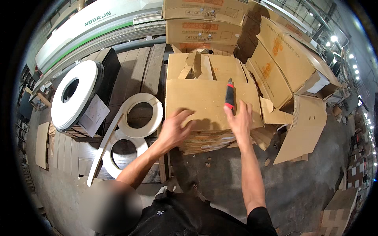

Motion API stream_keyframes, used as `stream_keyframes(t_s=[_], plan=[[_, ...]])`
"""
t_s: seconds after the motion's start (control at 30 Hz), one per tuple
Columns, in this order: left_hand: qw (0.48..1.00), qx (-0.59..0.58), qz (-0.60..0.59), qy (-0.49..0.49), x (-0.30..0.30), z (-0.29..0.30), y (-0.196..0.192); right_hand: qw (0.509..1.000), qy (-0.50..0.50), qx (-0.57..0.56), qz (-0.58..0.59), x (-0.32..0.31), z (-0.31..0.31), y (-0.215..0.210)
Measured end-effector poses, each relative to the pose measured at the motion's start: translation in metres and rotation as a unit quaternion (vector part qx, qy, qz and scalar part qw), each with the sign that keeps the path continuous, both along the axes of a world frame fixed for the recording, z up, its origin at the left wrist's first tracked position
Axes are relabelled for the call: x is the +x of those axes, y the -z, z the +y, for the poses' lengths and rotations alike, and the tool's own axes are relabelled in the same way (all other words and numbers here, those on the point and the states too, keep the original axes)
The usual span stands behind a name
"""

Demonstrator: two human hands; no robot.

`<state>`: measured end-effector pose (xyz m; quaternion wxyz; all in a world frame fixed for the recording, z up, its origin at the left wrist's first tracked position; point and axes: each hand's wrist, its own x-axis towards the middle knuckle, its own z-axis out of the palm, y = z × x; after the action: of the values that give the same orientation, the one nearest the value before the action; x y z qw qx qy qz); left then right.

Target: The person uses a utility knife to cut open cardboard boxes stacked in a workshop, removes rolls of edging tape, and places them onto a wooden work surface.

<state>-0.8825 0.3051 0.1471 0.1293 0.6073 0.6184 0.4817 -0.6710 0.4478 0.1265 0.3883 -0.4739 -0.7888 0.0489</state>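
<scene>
A flattened cardboard sheet (pixel 204 96) tops a stack in front of me. On it lies a hand tool (pixel 229 95) with a red and black handle and a short metal tip pointing away; its exact kind is unclear. My right hand (pixel 239 121) is at the tool's near end, thumb overlapping the red butt and fingers apart, not wrapped round it. Over the stack's near left corner hovers my left hand (pixel 176 128), fingers loosely spread and holding nothing. Torn cardboard flaps (pixel 196 66) stick up at the sheet's far side.
Left, white edge-band rolls (pixel 155 114) (pixel 111 167) lie on a wooden platform (pixel 134 70), a loose strip (pixel 104 147) trailing off. A larger white roll (pixel 75 94) stands beyond. Cartons (pixel 204 29) rise behind; open boxes (pixel 283 59) lean right. Cardboard scraps (pixel 207 164) dot the floor.
</scene>
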Motion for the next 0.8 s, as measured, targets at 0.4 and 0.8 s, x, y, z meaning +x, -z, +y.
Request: stream_keyframes(t_s=[0.4,0.8], plan=[[0.899,-0.277,-0.284,0.183,-0.007,0.209,0.036,0.972,-0.156,-0.130,0.118,-0.060,0.062,-0.021],[0.973,-0.221,0.017,-0.063,-0.143,0.288,-0.045,0.878,-0.243,-0.285,0.297,-0.203,0.330,-0.006]])
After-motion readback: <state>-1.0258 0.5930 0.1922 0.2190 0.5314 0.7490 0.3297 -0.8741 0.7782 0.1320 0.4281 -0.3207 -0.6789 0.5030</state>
